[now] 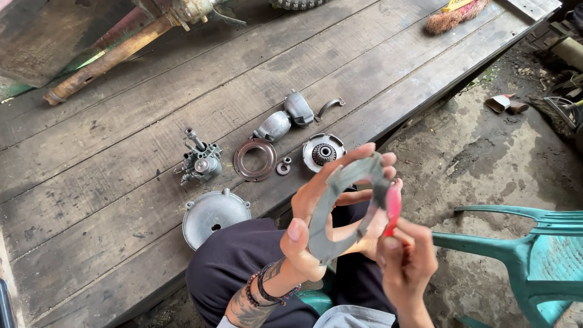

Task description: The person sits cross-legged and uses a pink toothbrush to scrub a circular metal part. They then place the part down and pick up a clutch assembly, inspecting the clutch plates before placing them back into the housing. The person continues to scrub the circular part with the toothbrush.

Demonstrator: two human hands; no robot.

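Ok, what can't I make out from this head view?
- Red tool: its tip is hidden behind the gasket, its handle by the right hand.
- Gasket: far face turned away, left hand covers part.
- Brush, rusty pipe: cut off by the top edge.
- Small gear: teeth too small.

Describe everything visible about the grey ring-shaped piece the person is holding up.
The grey gasket is a thin, flat, dull grey ring with an irregular outline, small tabs and a wide open centre; it looks like paper or fibre sheet. It is held upright above the person's lap, in front of the wooden platform. The left hand grips it by thumb and fingers, while the right hand presses a red tool against its right edge.
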